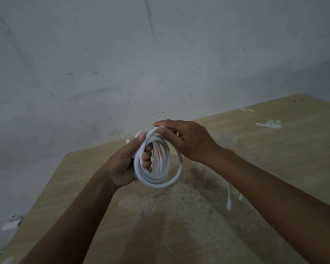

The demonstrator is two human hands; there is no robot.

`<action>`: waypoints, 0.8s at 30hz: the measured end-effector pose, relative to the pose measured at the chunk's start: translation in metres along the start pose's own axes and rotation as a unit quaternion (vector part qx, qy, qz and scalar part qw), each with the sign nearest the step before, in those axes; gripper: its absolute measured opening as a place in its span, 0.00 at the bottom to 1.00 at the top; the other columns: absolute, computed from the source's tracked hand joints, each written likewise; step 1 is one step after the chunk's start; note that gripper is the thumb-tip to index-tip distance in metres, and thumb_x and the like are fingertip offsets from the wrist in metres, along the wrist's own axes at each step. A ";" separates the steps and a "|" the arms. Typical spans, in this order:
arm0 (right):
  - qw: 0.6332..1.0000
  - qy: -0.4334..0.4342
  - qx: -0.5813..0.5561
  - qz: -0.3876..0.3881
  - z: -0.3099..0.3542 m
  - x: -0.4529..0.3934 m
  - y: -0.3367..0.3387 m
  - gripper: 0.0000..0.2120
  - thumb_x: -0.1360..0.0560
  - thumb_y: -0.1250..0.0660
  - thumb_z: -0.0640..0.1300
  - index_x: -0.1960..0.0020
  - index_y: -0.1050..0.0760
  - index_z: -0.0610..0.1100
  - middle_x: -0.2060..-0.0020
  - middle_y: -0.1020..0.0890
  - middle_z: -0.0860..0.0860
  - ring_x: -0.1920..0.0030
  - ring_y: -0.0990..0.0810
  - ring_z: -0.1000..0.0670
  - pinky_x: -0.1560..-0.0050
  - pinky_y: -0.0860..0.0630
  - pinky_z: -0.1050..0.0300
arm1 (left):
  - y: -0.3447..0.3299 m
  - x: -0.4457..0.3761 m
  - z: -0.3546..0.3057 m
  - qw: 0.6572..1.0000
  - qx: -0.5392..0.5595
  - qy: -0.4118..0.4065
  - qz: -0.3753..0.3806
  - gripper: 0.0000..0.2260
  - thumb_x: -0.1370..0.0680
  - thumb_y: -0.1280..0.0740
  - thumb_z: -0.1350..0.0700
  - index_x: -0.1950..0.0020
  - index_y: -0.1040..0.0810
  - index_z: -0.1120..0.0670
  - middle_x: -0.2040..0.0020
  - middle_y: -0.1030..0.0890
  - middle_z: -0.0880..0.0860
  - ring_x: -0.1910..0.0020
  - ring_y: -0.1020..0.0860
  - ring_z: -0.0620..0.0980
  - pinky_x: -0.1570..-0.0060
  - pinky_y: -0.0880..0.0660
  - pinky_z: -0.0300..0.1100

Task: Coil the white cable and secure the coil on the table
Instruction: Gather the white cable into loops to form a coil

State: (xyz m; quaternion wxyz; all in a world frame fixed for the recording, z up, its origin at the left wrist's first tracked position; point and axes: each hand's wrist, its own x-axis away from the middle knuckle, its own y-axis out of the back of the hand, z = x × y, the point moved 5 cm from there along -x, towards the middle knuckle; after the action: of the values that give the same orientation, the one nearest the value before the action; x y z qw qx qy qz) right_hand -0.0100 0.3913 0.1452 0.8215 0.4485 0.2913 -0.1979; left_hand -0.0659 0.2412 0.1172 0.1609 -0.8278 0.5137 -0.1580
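Observation:
The white cable (160, 180) is wound into several round loops held upright above the wooden table (274, 141). My left hand (126, 164) grips the left side of the coil, fingers curled through the ring and thumb on top. My right hand (187, 140) pinches the top strand of the outer loop between thumb and fingers. A loose tail of the cable with its plug end (229, 199) hangs down below my right forearm, near the tabletop.
The table is light wood with worn, stained patches in the middle and white paint marks (269, 124) at the back right. A grey wall (122, 63) stands right behind it. A small white object (11, 223) lies off the table's left edge.

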 end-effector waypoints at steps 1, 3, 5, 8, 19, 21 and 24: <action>0.998 -0.022 -0.047 0.024 -0.002 0.002 -0.006 0.21 0.21 0.46 0.64 0.34 0.26 0.59 0.46 0.17 0.55 0.50 0.19 0.53 0.51 0.21 0.49 | 0.002 0.001 0.001 1.000 -0.011 -0.002 -0.003 0.19 0.40 0.17 0.46 0.68 0.21 0.57 0.77 0.24 0.50 0.80 0.25 0.45 0.76 0.25 0.37; 0.977 -0.073 -0.172 0.107 -0.004 0.007 -0.022 0.24 0.22 0.39 0.63 0.28 0.31 0.58 0.37 0.23 0.53 0.40 0.23 0.54 0.40 0.23 0.50 | 0.003 0.001 0.001 1.000 -0.014 0.007 0.018 0.17 0.36 0.19 0.46 0.67 0.21 0.56 0.77 0.23 0.49 0.80 0.25 0.44 0.74 0.25 0.37; 0.942 -0.097 -0.258 0.193 -0.002 0.015 -0.032 0.35 0.26 0.30 0.57 0.23 0.40 0.58 0.28 0.31 0.57 0.30 0.30 0.56 0.32 0.29 0.53 | 0.000 -0.001 0.004 0.996 0.019 0.025 0.084 0.13 0.24 0.29 0.49 0.61 0.20 0.58 0.72 0.19 0.51 0.73 0.20 0.46 0.67 0.23 0.39; 0.925 -0.095 -0.291 0.225 -0.001 0.017 -0.036 0.45 0.28 0.24 0.46 0.21 0.48 0.56 0.25 0.34 0.56 0.29 0.32 0.56 0.33 0.28 0.54 | -0.004 -0.002 0.007 0.992 0.054 0.035 0.112 0.14 0.17 0.40 0.52 0.54 0.22 0.61 0.64 0.16 0.54 0.66 0.17 0.49 0.59 0.23 0.42; 0.916 -0.104 -0.317 0.223 0.002 0.006 -0.040 0.36 0.26 0.27 0.36 0.24 0.38 0.51 0.34 0.25 0.50 0.38 0.23 0.52 0.41 0.22 0.56 | -0.007 -0.001 0.008 0.986 0.023 0.035 0.164 0.08 0.24 0.35 0.55 0.56 0.23 0.60 0.64 0.15 0.54 0.64 0.16 0.49 0.54 0.23 0.44; 0.913 -0.105 -0.314 0.239 0.001 0.005 -0.040 0.38 0.27 0.26 0.35 0.24 0.39 0.53 0.34 0.24 0.51 0.38 0.23 0.51 0.41 0.22 0.52 | -0.009 -0.001 0.011 0.983 0.027 0.034 0.180 0.07 0.25 0.34 0.55 0.57 0.23 0.59 0.65 0.16 0.54 0.65 0.17 0.49 0.55 0.23 0.44; 0.909 -0.101 -0.308 0.264 0.001 0.003 -0.039 0.37 0.29 0.26 0.35 0.25 0.35 0.52 0.35 0.22 0.50 0.38 0.22 0.49 0.41 0.22 0.48 | -0.013 0.000 0.015 0.977 0.043 0.046 0.205 0.07 0.26 0.34 0.55 0.57 0.23 0.60 0.66 0.16 0.54 0.65 0.17 0.49 0.55 0.24 0.44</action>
State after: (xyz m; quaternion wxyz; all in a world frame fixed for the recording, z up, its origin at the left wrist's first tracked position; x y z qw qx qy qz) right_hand -0.0303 0.3702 0.1193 0.9660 0.2117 0.1242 0.0813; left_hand -0.0490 0.2487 0.1094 0.2014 -0.6888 0.6723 -0.1816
